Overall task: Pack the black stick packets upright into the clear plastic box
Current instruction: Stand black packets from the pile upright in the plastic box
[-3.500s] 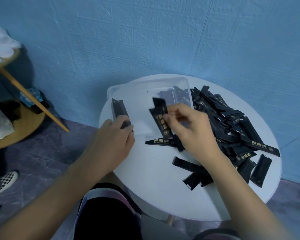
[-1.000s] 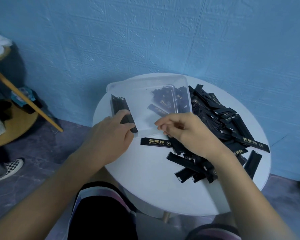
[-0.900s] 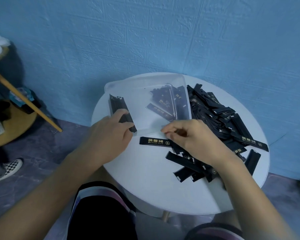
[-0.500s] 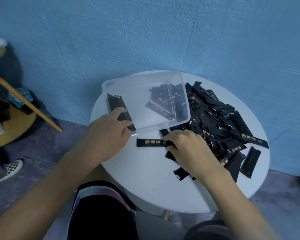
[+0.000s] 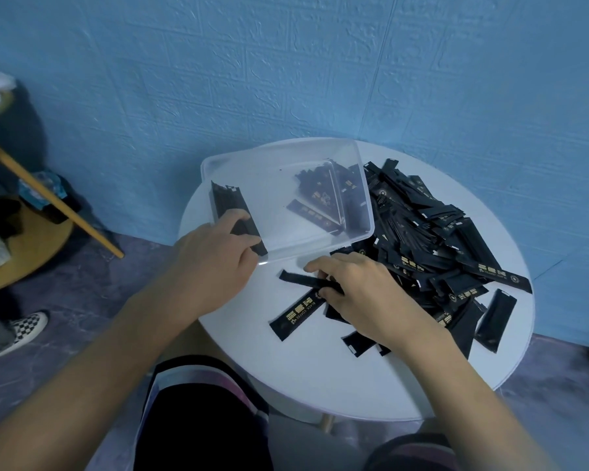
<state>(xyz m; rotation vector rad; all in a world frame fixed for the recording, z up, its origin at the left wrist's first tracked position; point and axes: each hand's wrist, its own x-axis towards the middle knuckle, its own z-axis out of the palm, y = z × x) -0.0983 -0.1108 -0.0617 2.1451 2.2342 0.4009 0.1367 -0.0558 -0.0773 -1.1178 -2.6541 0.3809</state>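
Light: dim, even, cool blue cast.
Shadows: dark patch on wall [image 5: 320, 62], far left.
Glare: small glint on box [image 5: 263, 262], near corner.
Blur: soft at left and near edges.
Distortion: wide-angle bowing.

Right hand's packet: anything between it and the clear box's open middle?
Nothing visible. The right hand pinches a packet on the table beside the clear box. Inside, the left hand holds a stack at the left end, loose packets lie right; the middle is free.

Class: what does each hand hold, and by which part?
Left hand grips a stack of packets by its lower half. Right hand pinches a flat packet by its right end.
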